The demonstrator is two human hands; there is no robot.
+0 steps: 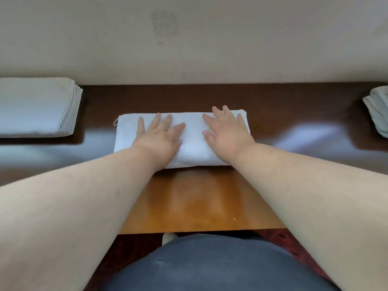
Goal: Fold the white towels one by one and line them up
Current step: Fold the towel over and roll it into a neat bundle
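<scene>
A: Starting nearest, both forearms reach out over the lighter wooden ledge [201, 198] to the dark worktop [294, 122]. What worries you here?

B: The left hand [159, 135] and right hand [227, 131] lie flat on the folded towel [192, 143], fingers [156, 120] straight and spread, pressing rather than gripping anything. If they push forward unevenly, I'd expect the top layers to slide over the lower ones and skew the edges.

A: And lifting it?

B: It looks soft and loosely layered. Picked up from one end, it could sag and fall open, undoing the fold.

A: How does it look now?

B: A neat white rectangle, woven texture, lying across the middle of the worktop with its near edge at the ledge. A few loose threads stick out at its far left corner.

A: Farther back?

B: A stack of folded towels [37, 108] sits well apart on the left, by the wall [189, 38]. Another pile [378, 110] at the right edge is cut off; folded or not, I can't tell. Misjudged placement could break the line.
</scene>
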